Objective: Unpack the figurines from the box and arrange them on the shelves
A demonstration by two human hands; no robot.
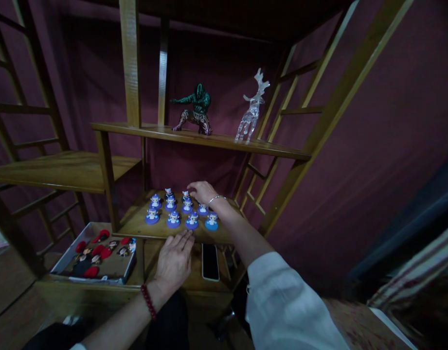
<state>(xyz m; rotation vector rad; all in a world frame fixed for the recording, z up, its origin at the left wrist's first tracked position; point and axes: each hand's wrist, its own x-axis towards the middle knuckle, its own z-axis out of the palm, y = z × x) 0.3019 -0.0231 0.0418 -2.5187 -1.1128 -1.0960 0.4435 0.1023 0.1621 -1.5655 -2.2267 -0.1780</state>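
Several small figurines on round blue bases [173, 219] stand in rows on a low wooden shelf [134, 224]. My right hand [204, 192], with a silver bangle at the wrist, reaches over the back of the rows. Its fingers are extended at the rear figurines, and nothing shows held in them. My left hand [174, 260], with a red bead bracelet, lies flat and spread at the shelf's front edge. Its fingertips are just short of the front row. A white sleeve covers my right forearm.
A black phone [210, 262] lies below the shelf edge, beside my left hand. To the left, a shallow box [61, 265] holds small red and dark figures. Above, a wooden shelf [245, 147] carries a green figure [196, 109] and a clear deer figurine [251, 109].
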